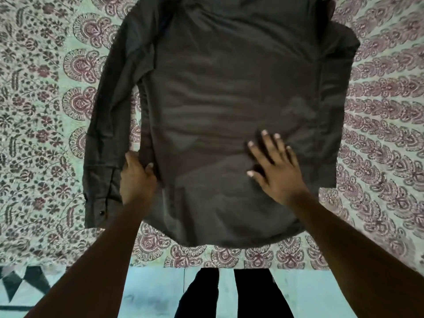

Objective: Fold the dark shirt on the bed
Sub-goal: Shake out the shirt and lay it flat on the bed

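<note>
The dark grey long-sleeved shirt [229, 92] lies spread on the bed, back side up, hem toward me. Its left sleeve [103, 143] runs straight down beside the body, cuff buttons showing near the bottom. The right sleeve looks folded in over the body's right edge. My left hand [137, 177] grips the shirt's left side seam near the hem, thumb on top of the cloth and fingers tucked under. My right hand [273, 166] rests flat on the lower right of the shirt, fingers spread.
A pale green bedsheet [41, 92] with maroon paisley print covers the bed all around the shirt. The bed's near edge runs across the bottom, with a light blue floor [158, 292] and my dark-trousered legs below it.
</note>
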### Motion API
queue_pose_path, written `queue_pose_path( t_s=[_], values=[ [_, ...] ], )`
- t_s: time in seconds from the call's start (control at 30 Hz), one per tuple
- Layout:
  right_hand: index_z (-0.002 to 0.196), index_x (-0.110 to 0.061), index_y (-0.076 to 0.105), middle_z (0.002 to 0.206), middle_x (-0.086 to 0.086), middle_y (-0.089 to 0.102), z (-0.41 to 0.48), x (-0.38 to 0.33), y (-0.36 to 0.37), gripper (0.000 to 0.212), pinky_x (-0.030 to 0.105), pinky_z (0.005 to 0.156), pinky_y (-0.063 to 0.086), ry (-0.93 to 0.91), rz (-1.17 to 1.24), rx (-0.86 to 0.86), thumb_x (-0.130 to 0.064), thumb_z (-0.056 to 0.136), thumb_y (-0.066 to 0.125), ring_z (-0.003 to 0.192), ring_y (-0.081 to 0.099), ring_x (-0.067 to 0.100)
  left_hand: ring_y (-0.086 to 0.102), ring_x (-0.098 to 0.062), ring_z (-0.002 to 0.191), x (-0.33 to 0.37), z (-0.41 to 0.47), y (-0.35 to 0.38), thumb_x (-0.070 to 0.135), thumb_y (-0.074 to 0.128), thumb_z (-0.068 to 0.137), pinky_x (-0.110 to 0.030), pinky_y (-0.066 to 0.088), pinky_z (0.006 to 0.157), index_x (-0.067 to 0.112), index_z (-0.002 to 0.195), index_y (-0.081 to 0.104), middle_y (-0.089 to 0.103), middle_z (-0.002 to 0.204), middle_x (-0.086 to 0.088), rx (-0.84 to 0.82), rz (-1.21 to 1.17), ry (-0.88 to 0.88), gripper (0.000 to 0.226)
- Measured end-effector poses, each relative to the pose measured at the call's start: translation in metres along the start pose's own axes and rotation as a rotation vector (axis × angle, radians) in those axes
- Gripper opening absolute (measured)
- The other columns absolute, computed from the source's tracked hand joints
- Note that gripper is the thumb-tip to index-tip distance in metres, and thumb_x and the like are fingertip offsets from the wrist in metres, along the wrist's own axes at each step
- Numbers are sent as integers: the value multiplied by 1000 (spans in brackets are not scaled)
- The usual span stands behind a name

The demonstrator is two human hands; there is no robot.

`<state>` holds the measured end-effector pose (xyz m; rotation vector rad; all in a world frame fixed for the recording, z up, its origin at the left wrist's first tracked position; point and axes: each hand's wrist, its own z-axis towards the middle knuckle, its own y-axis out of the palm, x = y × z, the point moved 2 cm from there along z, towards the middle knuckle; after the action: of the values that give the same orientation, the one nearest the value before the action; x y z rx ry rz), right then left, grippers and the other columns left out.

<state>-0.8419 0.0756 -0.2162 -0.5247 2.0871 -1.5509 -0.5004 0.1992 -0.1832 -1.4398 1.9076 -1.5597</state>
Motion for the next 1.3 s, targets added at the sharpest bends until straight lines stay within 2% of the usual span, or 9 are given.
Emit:
queue_pose_path(
  t_s=[0.17, 0.27, 0.37, 0.5, 0.63, 0.8, 0.93, 1.07, 1.3],
  values=[
    [163, -44, 2, 174, -5, -10, -59, -6, 25, 77, 59, 124, 8, 317, 96, -95, -74, 97, 27, 161, -4, 25, 58, -57, 113, -26, -18, -21, 14, 51, 102, -61, 47, 86, 8, 128, 42, 61, 121, -35, 74, 10, -95, 28],
    [165, -34, 3, 174, 3, -8, -70, -16, 26, 81, 66, 124, 9, 441, 146, -64, -72, 96, 24, 160, -4, 28, 51, -51, 124, -32, -28, -20, 13, 64, 95, -63, 44, 94, 6, 137, 39, 53, 133, -31, 75, 180, -64, 49],
    [166, -25, 11, 174, 11, -3, -59, -44, 18, 81, 63, 125, 12, 393, 119, 18, -67, 98, 30, 160, -2, 37, 49, -45, 121, -22, -43, -10, 14, 73, 78, -60, 43, 96, 7, 124, 50, 50, 133, -26, 161, 315, 237, 52],
    [163, -44, 13, 174, 1, -7, -50, -86, 31, 71, 65, 124, 16, 61, 106, -36, -68, 99, 35, 160, -2, 34, 26, -36, 150, -15, -65, 34, 50, 76, 77, -64, 40, 109, 34, 152, 36, 17, 169, 2, -277, 279, 676, 86],
    [157, -59, 10, 174, -11, -6, -99, -67, 46, 72, 69, 119, 10, 359, 112, -34, -78, 94, 38, 161, -2, 29, -21, -40, 156, -37, -76, 46, 82, 77, 55, -74, 5, 118, 63, 152, -6, -31, 165, 20, -370, 303, 409, 129],
    [160, -53, 4, 174, -2, -11, -151, -31, 41, 80, 74, 119, 11, 693, 196, -18, -84, 91, 28, 158, -6, 42, -30, -48, 150, -38, -89, 40, 75, 86, 49, -79, 1, 116, 59, 152, -17, -41, 162, 9, -376, 267, 217, 146],
    [164, -42, 10, 173, 9, -11, -126, -48, 30, 84, 68, 121, 7, 414, 105, 57, -77, 93, 41, 158, -8, 42, -27, -47, 151, -28, -93, 47, 83, 78, 52, -80, 3, 115, 54, 155, -13, -34, 166, 3, -304, 268, 283, 141],
    [160, -54, 11, 174, -3, -12, -95, -83, 38, 84, 70, 121, 10, 111, 95, -55, -80, 89, 48, 159, -9, 37, -35, -49, 147, -38, -100, 52, 84, 81, 44, -84, -3, 111, 66, 147, -20, -44, 159, 13, -358, 232, 195, 145],
    [160, -54, 13, 174, -5, -2, -165, -56, 44, 81, 70, 119, 17, 270, 2, -104, -86, 88, 33, 160, 2, 34, -32, -53, 147, -56, -126, 36, 84, 81, 46, -78, -4, 116, 52, 151, -28, -47, 159, -3, -402, 341, 89, 155]
  ],
)
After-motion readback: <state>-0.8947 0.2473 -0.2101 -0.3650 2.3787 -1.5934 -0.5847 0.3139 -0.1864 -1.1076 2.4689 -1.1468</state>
